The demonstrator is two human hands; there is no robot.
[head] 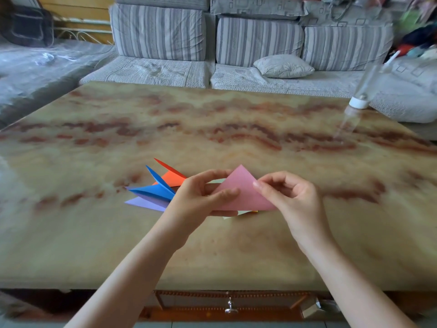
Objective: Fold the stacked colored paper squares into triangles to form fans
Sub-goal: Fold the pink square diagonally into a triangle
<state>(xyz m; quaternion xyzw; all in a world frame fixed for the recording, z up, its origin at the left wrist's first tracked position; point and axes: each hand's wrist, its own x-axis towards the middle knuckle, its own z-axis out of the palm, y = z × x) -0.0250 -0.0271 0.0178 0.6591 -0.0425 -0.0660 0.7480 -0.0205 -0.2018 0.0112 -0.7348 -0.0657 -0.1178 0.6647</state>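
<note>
now we hold the pink folded paper triangle (241,190) just above the marbled surface (212,129), apex pointing away, long edge running left to right. our left hand (201,195) pinches its left corner, our right hand (283,192) pinches its right edge. finished blue, orange and lilac paper triangles (153,190) lie just left.

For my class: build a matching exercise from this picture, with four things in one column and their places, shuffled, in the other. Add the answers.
Column A
1. pink paper triangle
2. orange folded paper
3. clear bottle
4. pillow

Column B
a. on the sofa seat
b. at the far right edge of the table
c. pinched between the left hand and the right hand
d. lying on the table, just left of the left hand

Pairs: 1-c, 2-d, 3-b, 4-a
</note>
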